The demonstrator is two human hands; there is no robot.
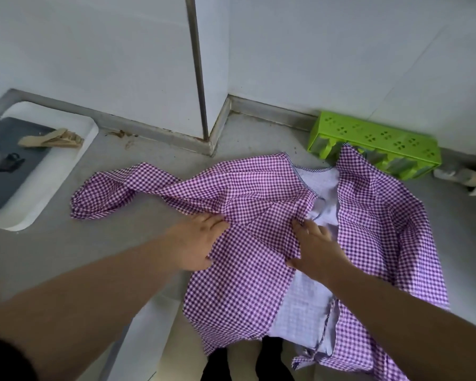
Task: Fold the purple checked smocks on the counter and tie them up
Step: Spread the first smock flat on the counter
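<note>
A purple checked smock lies spread on the grey counter, its back opening up and showing the pale inside. One sleeve trails to the left, and the lower hem hangs over the counter's front edge. My left hand lies flat on the left panel, fingers straight, with a fold of cloth over its fingertips. My right hand rests at the inner edge of that panel, its fingertips in the bunched cloth by a thin tie string. Whether it pinches the cloth cannot be seen.
A white sink is set into the counter at the left, holding a dark tray and a wooden clip. A green perforated basket lies on its side against the back wall. Crumpled items lie at the far right. A wall corner juts out behind.
</note>
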